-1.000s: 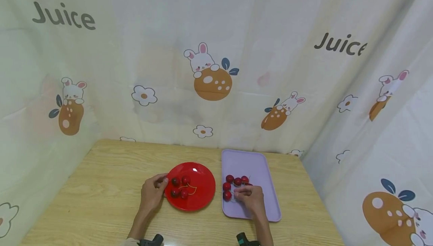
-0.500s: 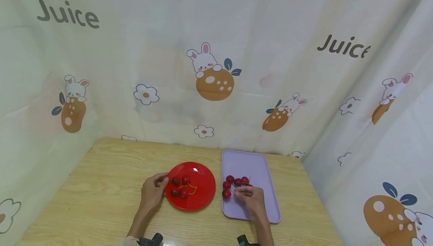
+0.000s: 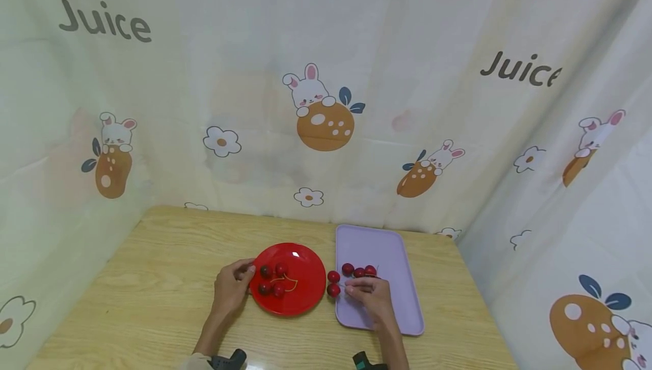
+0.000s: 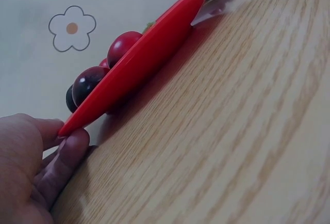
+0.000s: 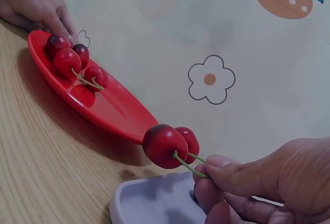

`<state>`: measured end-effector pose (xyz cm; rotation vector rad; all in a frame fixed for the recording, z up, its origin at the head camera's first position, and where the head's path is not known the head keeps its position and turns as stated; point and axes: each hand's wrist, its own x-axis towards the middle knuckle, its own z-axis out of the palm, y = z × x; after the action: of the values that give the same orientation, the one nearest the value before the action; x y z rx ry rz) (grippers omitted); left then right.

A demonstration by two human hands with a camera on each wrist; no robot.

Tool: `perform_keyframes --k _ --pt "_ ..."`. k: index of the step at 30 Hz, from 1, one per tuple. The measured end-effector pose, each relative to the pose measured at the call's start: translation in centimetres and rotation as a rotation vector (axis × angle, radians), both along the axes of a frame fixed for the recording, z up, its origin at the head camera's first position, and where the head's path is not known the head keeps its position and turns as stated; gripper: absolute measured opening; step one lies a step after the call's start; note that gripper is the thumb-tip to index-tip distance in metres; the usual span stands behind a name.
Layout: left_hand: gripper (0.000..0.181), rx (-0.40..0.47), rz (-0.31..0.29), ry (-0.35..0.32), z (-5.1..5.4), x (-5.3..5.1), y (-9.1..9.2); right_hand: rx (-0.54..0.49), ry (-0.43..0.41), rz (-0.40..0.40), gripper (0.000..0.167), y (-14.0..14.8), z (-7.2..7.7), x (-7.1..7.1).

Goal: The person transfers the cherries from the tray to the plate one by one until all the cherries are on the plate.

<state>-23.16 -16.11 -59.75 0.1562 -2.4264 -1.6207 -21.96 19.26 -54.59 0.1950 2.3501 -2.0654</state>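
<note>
My left hand (image 3: pixel 231 286) pinches the left rim of a red plate (image 3: pixel 305 285) between thumb and fingers, as the left wrist view shows up close. Several dark red cherries (image 5: pixel 67 63) with joined green stems lie on the plate's left half. By their stems, my right hand (image 3: pixel 370 296) pinches a pair of cherries (image 5: pixel 165 146). That pair hangs in the air over the lilac tray's left edge, near the plate's right rim. More cherries (image 3: pixel 359 272) rest in the lilac tray (image 3: pixel 374 242), just beyond my right fingers, which partly hide them.
Plate and tray stand side by side with a narrow gap on a wood-grain table (image 3: pixel 168 268). A printed curtain (image 3: pixel 244 76) with rabbits, fruit and flowers hangs behind the table and along its sides.
My right hand has moved left, carrying the cherry pair from inside the tray to above its left edge. My left hand has stayed on the plate's rim.
</note>
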Motion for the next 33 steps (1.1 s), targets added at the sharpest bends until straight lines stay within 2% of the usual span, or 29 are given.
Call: perform_keyframes --k 7,12,15,18,22,25,29,33 --pt "0.027 0.005 -0.013 -0.001 0.2 0.2 0.0 -0.004 -0.007 -0.011 0.021 -0.9 0.1 0.1" --pt "0.027 0.015 -0.009 0.001 0.2 0.4 0.0 -0.039 0.065 0.079 0.021 -1.5 0.2 0.1" --pt "0.027 0.021 -0.011 0.002 0.2 0.4 0.0 -0.081 0.121 0.147 0.021 -1.7 -0.2 -0.1" --pt "0.027 0.023 -0.016 -0.001 0.3 0.3 0.1 -0.101 0.131 0.174 0.016 -1.9 -0.8 -0.3" --pt "0.027 0.026 -0.016 -0.007 0.3 0.4 0.2 -0.112 0.059 0.154 0.013 -2.5 -1.2 -0.5" --pt "0.028 0.020 -0.020 -0.010 0.2 0.4 0.2 -0.085 0.043 0.144 0.017 -3.0 -0.9 -0.2" --pt "0.027 0.019 -0.018 -0.005 0.2 0.4 0.2 -0.047 0.053 0.139 0.022 -3.6 -0.2 0.2" --pt "0.026 0.025 -0.014 0.007 0.3 0.3 0.1 -0.044 0.051 0.145 0.020 -3.9 0.0 0.4"
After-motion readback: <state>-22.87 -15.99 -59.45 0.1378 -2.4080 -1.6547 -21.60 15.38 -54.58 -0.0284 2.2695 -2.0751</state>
